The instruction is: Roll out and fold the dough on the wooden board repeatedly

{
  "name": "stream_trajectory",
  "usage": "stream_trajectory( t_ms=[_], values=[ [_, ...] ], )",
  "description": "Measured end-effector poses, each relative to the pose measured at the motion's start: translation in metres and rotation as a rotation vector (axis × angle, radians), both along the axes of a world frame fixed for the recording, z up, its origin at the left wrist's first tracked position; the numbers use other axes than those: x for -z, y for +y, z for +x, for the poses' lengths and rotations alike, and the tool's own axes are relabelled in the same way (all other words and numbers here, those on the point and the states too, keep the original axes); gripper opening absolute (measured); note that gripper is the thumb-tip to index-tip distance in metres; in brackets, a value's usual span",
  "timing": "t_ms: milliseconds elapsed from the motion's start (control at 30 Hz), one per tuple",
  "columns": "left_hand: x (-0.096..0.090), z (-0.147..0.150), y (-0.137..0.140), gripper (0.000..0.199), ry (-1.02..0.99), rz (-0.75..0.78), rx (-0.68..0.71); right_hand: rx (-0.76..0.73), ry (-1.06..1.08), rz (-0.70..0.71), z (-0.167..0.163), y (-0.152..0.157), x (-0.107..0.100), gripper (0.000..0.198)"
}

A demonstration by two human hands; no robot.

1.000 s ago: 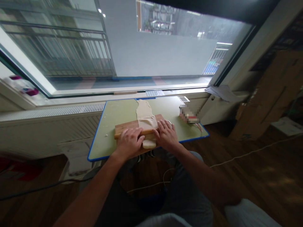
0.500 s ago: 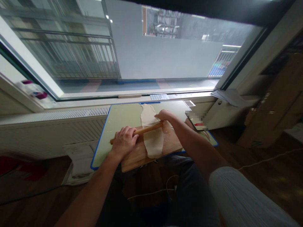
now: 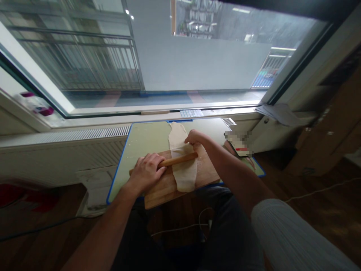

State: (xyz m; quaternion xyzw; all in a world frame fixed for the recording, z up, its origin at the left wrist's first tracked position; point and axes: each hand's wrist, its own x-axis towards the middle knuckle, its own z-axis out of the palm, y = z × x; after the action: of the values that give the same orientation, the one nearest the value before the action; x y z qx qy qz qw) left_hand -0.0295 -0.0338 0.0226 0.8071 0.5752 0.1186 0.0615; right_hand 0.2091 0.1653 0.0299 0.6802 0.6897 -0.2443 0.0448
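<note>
A long, pale sheet of dough (image 3: 184,178) runs from the far part of the green mat over a wooden board (image 3: 158,195). Across the dough lies a wooden rolling pin (image 3: 180,159), its right end free past the dough's right edge. My left hand (image 3: 148,168) is wrapped over the pin's left part, left of the dough. At the right edge of the dough, beyond the pin, my right hand (image 3: 194,137) is closed with its fingertips on the sheet. The hand itself partly hides that grip.
The green, blue-edged mat (image 3: 146,137) lies under the board, on a small table by the window. A dark-edged flat item (image 3: 237,145), partly blurred out, is at the mat's right. A radiator (image 3: 96,150) stands behind. A bottle (image 3: 38,105) is on the sill.
The rolling pin's right end has come nearer to me along the dough, away from my right hand. My left hand has shifted slightly with it. The view has tilted a little.
</note>
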Motion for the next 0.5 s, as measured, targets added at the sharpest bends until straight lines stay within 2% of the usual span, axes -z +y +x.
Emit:
stream_trajectory(
  t_ms=[133, 267, 367, 433, 500],
  values=[
    [0.001, -0.003, 0.005, 0.024, 0.000, 0.021, -0.048, 0.039, 0.012, 0.038, -0.001, 0.012, -0.001, 0.031],
    [0.001, -0.016, 0.019, 0.027, -0.035, 0.048, -0.207, 0.095, -0.003, 0.214, -0.005, 0.031, -0.002, 0.047],
    [0.002, -0.027, 0.034, 0.031, -0.044, 0.067, -0.347, 0.115, -0.003, 0.282, -0.009, 0.048, -0.002, 0.060],
    [0.003, -0.032, 0.043, 0.032, -0.034, 0.066, -0.411, 0.112, -0.002, 0.295, -0.012, 0.060, -0.001, 0.062],
    [0.005, -0.034, 0.051, 0.033, -0.013, 0.058, -0.452, 0.092, 0.005, 0.289, -0.016, 0.071, 0.000, 0.056]
  ],
)
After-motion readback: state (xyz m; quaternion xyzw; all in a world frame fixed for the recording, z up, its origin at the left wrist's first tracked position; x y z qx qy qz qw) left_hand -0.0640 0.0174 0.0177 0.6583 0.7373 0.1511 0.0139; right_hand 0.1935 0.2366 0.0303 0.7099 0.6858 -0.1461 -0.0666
